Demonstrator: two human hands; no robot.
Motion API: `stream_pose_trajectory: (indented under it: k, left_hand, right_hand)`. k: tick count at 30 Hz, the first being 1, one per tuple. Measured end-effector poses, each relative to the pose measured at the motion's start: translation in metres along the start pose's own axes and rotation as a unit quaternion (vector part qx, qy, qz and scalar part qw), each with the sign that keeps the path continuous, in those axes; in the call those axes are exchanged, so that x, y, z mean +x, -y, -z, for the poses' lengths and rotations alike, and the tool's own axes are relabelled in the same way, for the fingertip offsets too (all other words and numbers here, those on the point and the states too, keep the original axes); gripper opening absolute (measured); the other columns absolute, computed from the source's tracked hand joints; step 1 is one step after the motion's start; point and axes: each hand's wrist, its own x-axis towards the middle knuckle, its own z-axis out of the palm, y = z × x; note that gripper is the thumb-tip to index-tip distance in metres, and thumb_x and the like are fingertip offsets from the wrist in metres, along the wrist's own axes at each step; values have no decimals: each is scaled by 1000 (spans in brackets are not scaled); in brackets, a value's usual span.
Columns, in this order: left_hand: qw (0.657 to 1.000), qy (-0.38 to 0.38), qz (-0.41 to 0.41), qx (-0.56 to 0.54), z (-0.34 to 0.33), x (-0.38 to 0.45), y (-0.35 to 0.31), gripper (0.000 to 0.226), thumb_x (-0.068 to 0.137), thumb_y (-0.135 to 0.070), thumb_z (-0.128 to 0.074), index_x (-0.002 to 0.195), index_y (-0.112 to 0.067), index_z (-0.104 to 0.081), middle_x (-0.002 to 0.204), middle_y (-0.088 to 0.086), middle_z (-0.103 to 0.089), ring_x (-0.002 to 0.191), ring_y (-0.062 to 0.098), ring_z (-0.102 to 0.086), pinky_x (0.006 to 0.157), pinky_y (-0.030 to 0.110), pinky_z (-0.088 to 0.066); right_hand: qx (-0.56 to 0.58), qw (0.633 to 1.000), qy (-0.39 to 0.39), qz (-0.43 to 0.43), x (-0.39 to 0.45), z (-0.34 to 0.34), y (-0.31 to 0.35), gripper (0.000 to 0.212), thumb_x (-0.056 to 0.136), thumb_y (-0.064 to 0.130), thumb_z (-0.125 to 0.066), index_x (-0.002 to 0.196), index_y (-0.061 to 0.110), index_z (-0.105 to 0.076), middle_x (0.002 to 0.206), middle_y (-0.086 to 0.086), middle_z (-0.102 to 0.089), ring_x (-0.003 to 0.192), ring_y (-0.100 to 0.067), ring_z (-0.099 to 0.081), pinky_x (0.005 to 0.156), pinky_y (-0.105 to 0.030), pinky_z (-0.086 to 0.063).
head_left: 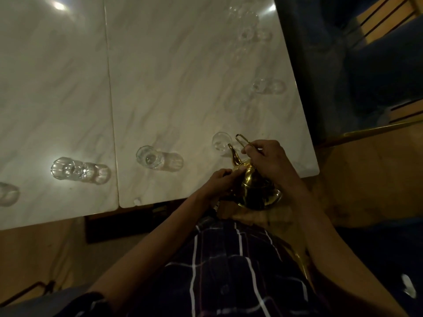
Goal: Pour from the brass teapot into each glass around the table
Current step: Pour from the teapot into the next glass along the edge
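The brass teapot (256,191) hangs over the near right corner of the marble table (174,83), tilted with its spout (233,153) aimed at a clear glass (220,141). My right hand (270,160) grips the teapot's thin wire handle from above. My left hand (220,184) presses against the pot's lid and side. Along the near edge stand two other clear glasses, one at the middle (148,157) and one to the left (65,168). I cannot tell whether liquid is flowing.
Another glass (8,193) sits at the far left edge, and fainter glasses (263,85) (247,34) line the table's right side. A seam splits the tabletop. Dark blue seating (377,76) lies to the right, and wooden floor shows below.
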Motion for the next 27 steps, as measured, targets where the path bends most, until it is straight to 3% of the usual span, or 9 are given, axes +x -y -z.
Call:
stream_pose_trajectory:
  k: [5,12,16,21,27]
  left_hand:
    - [1000,-18,-1,-6,-4,4,2,56,95,-58,-66,119,-8,-72,102,5,-77,91,18,-74,67,29,-58]
    - [1000,-20,-10,-14,-11,8,4,60,92,-61,-68,122,-8,-72,112,9,-77,99,22,-75,71,32,-61]
    - [999,-5,-8,-32,-15,10,8,63,88,-65,-71,118,-9,-74,111,12,-78,102,29,-76,86,46,-65]
    - [1000,-8,-15,-17,-15,14,12,78,74,-75,-73,119,-11,-74,115,11,-77,106,29,-76,95,54,-61]
    - [999,-5,-21,-24,-14,8,8,64,90,-64,-68,122,-8,-72,119,12,-75,107,27,-74,87,42,-64]
  right_hand:
    - [-8,1000,3,11,3,1,-4,24,96,23,-58,95,10,-78,66,11,-63,62,0,-56,66,-25,-44]
    - [-5,1000,5,16,1,8,-6,24,96,23,-57,97,10,-78,70,10,-65,65,-1,-57,65,-24,-44]
    - [-4,1000,5,23,0,10,-9,24,96,23,-58,97,9,-78,68,10,-63,64,-1,-56,66,-25,-44]
    - [-4,1000,6,27,-1,11,-10,24,96,25,-58,98,11,-78,73,11,-66,71,-2,-59,69,-25,-46]
    - [-9,999,8,38,-1,11,-8,24,96,24,-58,97,11,-78,74,10,-67,71,-2,-60,68,-26,-47]
